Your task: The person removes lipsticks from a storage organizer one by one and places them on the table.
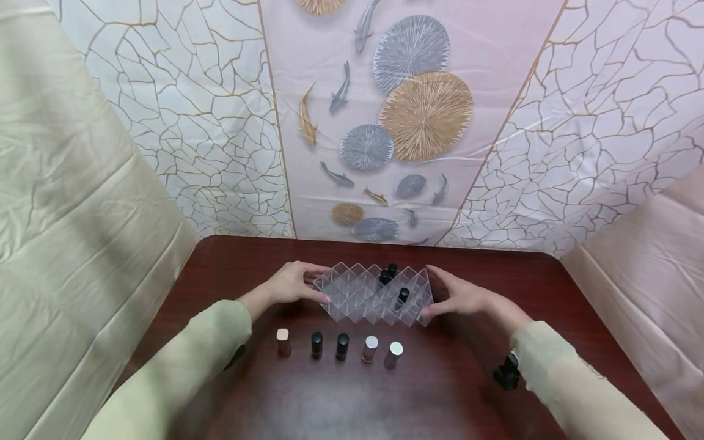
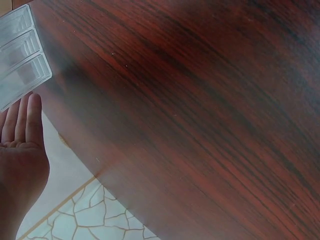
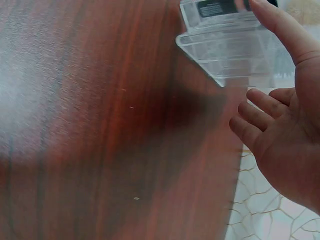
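Observation:
A clear plastic organizer [image 1: 352,296] with diamond-shaped slots sits toward the back of the table. Three small black-capped tubes [image 1: 403,296] stand in its right half. My left hand [image 1: 291,282] holds the organizer's left end, thumb at the front corner and fingers toward the back. At the opposite end, my right hand [image 1: 459,293] spans the side the same way, its thumb on the near corner. The right wrist view shows that thumb [image 3: 280,25] against the clear plastic [image 3: 225,55]. In the left wrist view, fingertips [image 2: 34,100] meet the organizer's edge [image 2: 30,50].
In front of the organizer, several small capped tubes stand in a row: one pink-capped [image 1: 283,342], two black-capped [image 1: 343,346], two pale-capped [image 1: 370,348]. The dark red wood-grain table [image 1: 308,403] ends at a patterned cloth backdrop [image 1: 368,201], with beige cloth [image 1: 66,244] at the sides.

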Demonstrator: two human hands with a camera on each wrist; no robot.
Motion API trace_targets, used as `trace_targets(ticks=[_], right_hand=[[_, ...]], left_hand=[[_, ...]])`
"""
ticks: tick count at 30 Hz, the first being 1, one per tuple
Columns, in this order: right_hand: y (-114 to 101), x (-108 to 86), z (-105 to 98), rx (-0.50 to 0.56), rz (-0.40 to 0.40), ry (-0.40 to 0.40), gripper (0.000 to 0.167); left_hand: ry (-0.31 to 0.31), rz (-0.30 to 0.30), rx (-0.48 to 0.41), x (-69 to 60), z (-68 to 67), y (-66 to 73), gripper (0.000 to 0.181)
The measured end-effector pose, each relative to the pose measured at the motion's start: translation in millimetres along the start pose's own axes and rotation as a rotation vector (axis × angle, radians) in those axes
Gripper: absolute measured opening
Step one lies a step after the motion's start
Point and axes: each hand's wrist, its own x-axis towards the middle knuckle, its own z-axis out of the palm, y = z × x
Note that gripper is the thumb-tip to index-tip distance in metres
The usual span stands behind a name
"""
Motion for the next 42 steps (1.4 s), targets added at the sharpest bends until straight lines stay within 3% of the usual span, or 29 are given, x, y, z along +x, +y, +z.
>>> trace_targets(ticks=[13, 18, 27, 42], right_hand=[[-33, 5.9, -29, -0.185, -0.008, 0.085, 0.093], [-46, 12.5, -33, -0.246, -0.045, 0.102, 0.088], [-62, 27.9, -27, -0.277, -0.141, 0.142, 0.075], [-69, 54.0, -6, -0.261, -0.156, 0.124, 0.063]], left_hand=[[0.002, 0.001, -0.012, 0.4, -0.3, -0.1, 0.074], [0.001, -0.004, -0.005, 0.1, -0.9, 1.0, 0.074], [-0.002, -0.004, -0.01, -0.6, -0.3, 1.6, 0.074], [0.003, -0.016, 0.02, -0.9, -0.1, 2.7, 0.075]])
